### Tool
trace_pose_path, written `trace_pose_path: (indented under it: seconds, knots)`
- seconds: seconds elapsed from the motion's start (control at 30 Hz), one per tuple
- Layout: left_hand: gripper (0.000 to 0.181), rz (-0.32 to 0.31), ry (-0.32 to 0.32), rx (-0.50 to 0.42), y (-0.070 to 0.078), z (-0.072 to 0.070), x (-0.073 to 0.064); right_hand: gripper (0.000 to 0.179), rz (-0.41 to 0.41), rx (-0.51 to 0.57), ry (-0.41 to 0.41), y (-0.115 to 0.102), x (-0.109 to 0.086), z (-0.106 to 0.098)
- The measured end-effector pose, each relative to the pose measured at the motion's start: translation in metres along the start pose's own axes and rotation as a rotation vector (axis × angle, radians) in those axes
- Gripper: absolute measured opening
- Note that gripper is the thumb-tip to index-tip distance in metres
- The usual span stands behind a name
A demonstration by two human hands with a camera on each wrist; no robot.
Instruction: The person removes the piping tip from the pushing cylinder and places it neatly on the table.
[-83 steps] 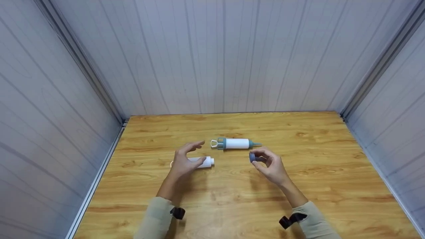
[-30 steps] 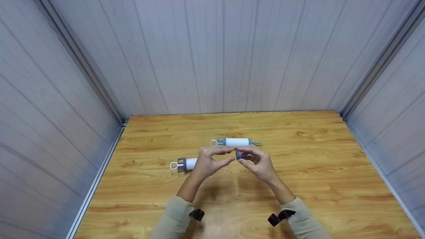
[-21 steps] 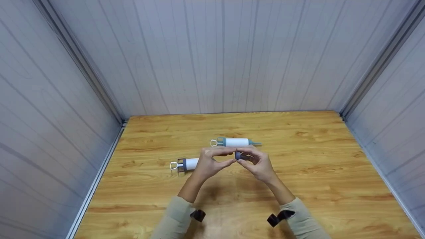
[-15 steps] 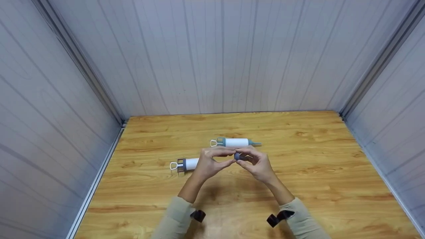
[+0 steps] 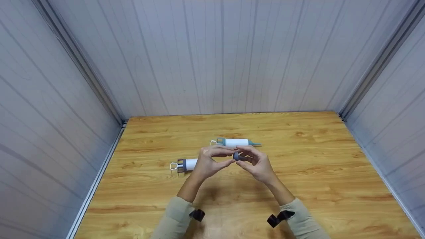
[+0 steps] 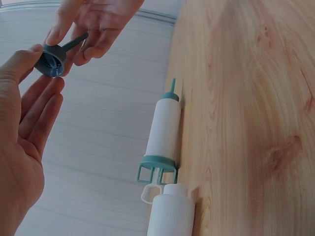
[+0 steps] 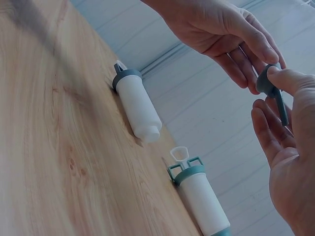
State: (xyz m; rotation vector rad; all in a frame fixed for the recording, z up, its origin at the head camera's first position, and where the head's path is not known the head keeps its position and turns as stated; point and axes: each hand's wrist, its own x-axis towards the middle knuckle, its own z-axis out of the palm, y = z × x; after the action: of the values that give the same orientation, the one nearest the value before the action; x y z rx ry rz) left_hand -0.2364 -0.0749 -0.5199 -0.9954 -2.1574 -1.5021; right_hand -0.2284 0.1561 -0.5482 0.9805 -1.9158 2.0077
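A dark blue-grey nozzle cap point(image 5: 236, 156) with a thin spout is held above the table between both hands. Its hollow opening faces my left hand point(image 5: 208, 162), whose thumb and fingertips pinch the rim, as the left wrist view shows. From the other side my right hand point(image 5: 260, 165) pinches the cap point(image 7: 266, 83) with the spout point(image 7: 281, 109) pointing towards its palm. Below my left hand lies a white syringe point(image 5: 191, 164) with a dark grey collar and a white pull ring; its bare neck point(image 7: 149, 133) shows in the right wrist view.
Behind the hands, a second white syringe point(image 5: 236, 142) with a teal collar and teal nozzle lies on the wooden table point(image 5: 315, 166). Pale panel walls point(image 5: 212, 59) rise at the back and on both sides.
My left hand has moved right from above the dark-collared syringe to pinch the cap. My right hand has brought the cap left to meet it. Lately the cap has turned slightly between the fingers.
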Motion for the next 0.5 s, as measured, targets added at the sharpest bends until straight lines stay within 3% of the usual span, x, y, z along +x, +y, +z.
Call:
trace_pose_path:
  seconds: [0.5]
  knots:
    - [0.021,0.027,0.030,0.006,0.0020,-0.0092,-0.0002,0.039,0.008,-0.026,0.027,0.0012,-0.0058,-0.0077]
